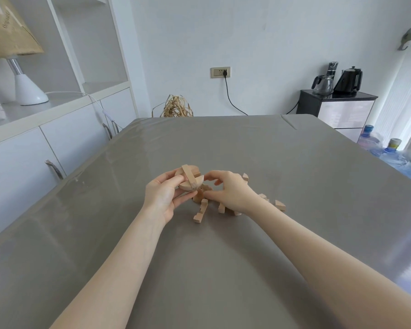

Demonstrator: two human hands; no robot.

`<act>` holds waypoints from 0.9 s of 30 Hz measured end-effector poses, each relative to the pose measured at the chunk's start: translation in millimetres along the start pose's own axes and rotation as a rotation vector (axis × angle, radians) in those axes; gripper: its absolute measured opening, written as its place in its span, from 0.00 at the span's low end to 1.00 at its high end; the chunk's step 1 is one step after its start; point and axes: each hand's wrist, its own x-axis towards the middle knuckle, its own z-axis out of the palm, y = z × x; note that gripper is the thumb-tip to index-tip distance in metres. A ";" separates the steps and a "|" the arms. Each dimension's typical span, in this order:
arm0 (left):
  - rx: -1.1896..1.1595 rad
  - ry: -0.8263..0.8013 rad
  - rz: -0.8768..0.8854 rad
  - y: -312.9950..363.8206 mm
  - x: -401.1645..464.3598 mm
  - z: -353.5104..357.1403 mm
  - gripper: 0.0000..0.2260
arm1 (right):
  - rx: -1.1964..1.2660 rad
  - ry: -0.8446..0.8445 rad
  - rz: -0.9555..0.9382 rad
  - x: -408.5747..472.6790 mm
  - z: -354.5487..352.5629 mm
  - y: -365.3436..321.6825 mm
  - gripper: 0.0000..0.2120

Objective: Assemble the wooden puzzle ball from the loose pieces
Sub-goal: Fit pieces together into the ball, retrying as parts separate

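Grey table by white cabinets; left hand grips half-built ball, right hand loosely curled.

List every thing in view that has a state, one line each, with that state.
partly built ball: held off the table, unfinished
left hand: grips the partly built ball
right hand: fingers curled beside the ball; whether it holds a piece cannot be told
loose pieces: lying scattered on the table
table: covered with a grey cloth
plug: in the wall socket
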 end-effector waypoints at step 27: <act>-0.030 0.025 0.007 -2.1 3.8 -3.9 0.05 | -0.054 0.165 0.144 4.6 16.9 -1.5 0.22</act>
